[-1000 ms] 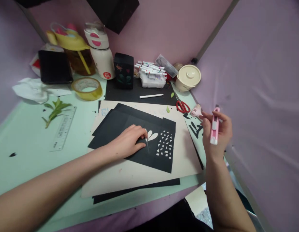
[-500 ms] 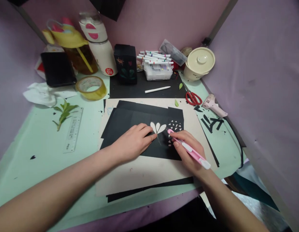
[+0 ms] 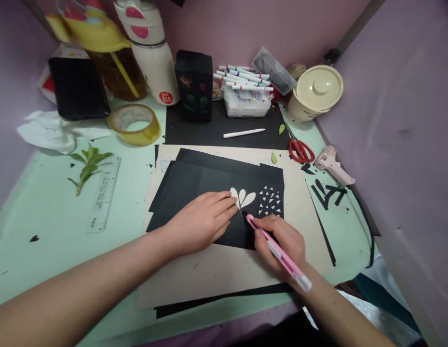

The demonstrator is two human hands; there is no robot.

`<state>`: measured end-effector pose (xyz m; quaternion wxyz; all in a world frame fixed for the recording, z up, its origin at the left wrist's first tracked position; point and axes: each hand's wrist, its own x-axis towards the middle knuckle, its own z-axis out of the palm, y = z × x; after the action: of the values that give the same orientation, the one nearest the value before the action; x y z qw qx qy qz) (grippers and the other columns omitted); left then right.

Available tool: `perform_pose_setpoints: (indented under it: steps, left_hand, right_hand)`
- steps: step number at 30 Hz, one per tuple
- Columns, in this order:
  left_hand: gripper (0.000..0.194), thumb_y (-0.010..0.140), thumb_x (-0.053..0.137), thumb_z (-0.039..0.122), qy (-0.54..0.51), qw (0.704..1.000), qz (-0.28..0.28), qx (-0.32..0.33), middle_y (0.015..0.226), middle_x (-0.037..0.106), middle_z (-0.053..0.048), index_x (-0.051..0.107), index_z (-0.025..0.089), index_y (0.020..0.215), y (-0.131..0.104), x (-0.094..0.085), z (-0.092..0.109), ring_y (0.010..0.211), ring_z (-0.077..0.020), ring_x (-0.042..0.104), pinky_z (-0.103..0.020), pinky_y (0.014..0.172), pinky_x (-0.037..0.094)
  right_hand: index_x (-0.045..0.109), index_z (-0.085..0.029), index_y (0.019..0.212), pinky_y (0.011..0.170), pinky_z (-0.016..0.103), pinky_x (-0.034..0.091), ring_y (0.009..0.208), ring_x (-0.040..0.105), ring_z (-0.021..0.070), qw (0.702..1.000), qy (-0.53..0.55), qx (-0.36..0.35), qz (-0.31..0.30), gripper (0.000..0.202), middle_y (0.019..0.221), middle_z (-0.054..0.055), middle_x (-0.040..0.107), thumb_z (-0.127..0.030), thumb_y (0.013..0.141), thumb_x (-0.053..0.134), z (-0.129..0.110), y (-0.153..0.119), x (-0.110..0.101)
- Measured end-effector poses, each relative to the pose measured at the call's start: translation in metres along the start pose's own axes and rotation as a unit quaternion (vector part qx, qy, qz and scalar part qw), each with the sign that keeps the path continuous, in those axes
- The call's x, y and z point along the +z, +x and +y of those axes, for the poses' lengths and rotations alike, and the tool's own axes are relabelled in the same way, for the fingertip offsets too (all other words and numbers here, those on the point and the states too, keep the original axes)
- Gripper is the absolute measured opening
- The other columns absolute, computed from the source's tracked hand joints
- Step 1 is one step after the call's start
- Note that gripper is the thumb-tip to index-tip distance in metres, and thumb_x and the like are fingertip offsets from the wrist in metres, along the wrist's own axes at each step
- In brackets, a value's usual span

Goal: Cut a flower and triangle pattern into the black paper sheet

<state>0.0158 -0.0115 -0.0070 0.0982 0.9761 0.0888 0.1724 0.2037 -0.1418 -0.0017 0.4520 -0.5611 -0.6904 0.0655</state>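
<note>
My left hand (image 3: 205, 217) lies flat on the black paper (image 3: 187, 185), fingers stretched out, its fingertips beside a cut-out of several white petal shapes (image 3: 242, 196). In my right hand (image 3: 281, 241) is a pink craft knife (image 3: 278, 251), gripped like a pen. Its tip points at the black paper just below the petals, where a small dark piece seems to lie; the blade is too small to make out. Right of the petals, a patch of small triangular holes (image 3: 270, 200) shows the pale board (image 3: 195, 274) underneath.
Red-handled scissors (image 3: 301, 150), a glue gun (image 3: 334, 164) and black paper strips (image 3: 328, 193) lie at right. Behind are a white pen (image 3: 244, 133), markers (image 3: 245, 79), a black box (image 3: 194, 86) and a lidded tub (image 3: 316, 91). Tape (image 3: 135, 124), a ruler (image 3: 104, 195) and a leafy sprig (image 3: 88, 166) are at left.
My right hand has moved the knife from beside the right petal down to below the petals. My left hand stays on the paper. The camera view has shifted slightly.
</note>
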Motion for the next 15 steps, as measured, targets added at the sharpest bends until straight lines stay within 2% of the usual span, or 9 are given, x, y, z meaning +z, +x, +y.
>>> perform_pose_setpoints:
  steps: [6, 15]
  left_hand:
    - [0.031, 0.099, 0.048, 0.019, -0.008, 1.0, 0.0, -0.01, 0.132, 0.064, -0.013, 0.063, 0.008, 0.123, -0.001, 0.0015, -0.0018, 0.125, -0.032, 0.058, -0.047, 0.1, 0.053]
    - [0.031, 0.099, 0.049, 0.019, -0.007, 1.0, -0.002, -0.014, 0.133, 0.064, -0.013, 0.063, 0.009, 0.124, -0.0014, 0.0, -0.0006, 0.125, -0.0303, 0.058, -0.046, 0.101, 0.053]
  right_hand:
    - [0.062, -0.012, 0.104, 0.06, 0.031, 0.054, 0.067, 0.063, 0.0175, 0.999, -0.003, -0.039, -0.011, 0.029, 0.077, 0.009, 0.068, 0.005, 0.08, 0.059, 0.0037, 0.0001, 0.003]
    - [0.06, -0.015, 0.108, 0.061, 0.031, 0.055, 0.068, 0.063, 0.0177, 0.998, -0.032, -0.038, -0.027, 0.03, 0.078, 0.008, 0.067, 0.001, 0.083, 0.058, 0.0056, 0.0008, 0.0052]
